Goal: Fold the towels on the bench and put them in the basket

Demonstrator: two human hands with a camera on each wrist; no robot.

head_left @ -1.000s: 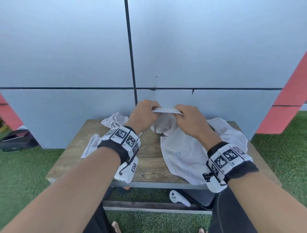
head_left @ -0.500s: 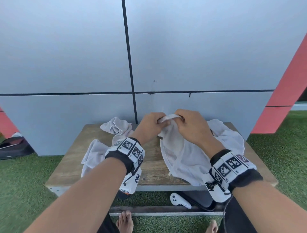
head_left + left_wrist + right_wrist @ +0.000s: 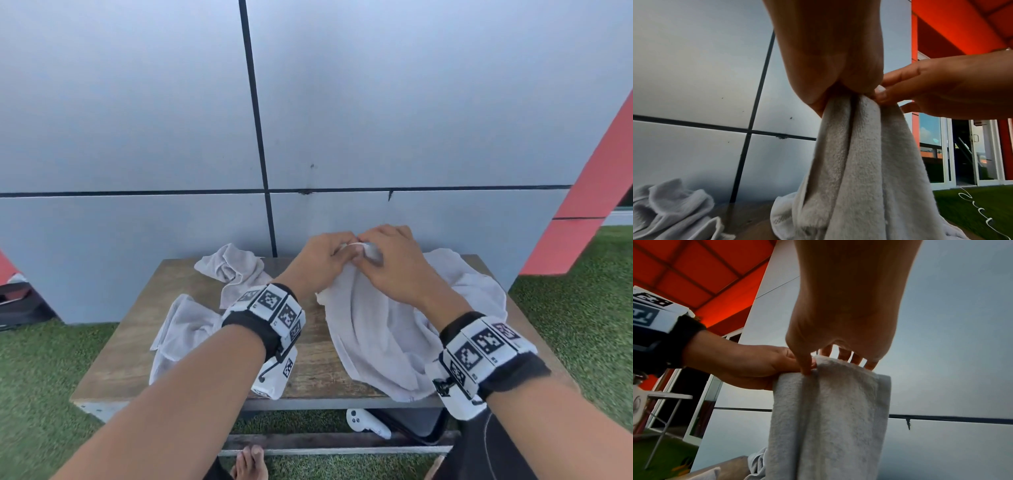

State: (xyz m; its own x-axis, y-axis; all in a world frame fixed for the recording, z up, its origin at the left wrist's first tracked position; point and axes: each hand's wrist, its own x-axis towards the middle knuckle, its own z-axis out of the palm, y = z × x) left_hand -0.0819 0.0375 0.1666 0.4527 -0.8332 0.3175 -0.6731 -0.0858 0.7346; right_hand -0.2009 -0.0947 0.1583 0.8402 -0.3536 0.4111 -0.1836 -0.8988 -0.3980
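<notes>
Hanging from both hands, the white towel (image 3: 373, 329) is bunched at its top edge above the far edge of the worktop (image 3: 137, 346), and its lower folds trail down onto the right half of the wooden top, reaching the near edge. The left hand (image 3: 323, 263) has fingers and thumb curled round the gathered cloth; the right hand (image 3: 390, 265) pinches the same edge just beside it, thumb in front and fingers behind, so the two hands touch. A second towel (image 3: 236, 270) lies crumpled near the far left corner, and a third towel (image 3: 178, 332) is draped at the left side toward the near edge. Under the worktop a white controller (image 3: 364, 422) lies on the green turf (image 3: 37, 394). Behind stands a grey panelled wall (image 3: 137, 120).
</notes>
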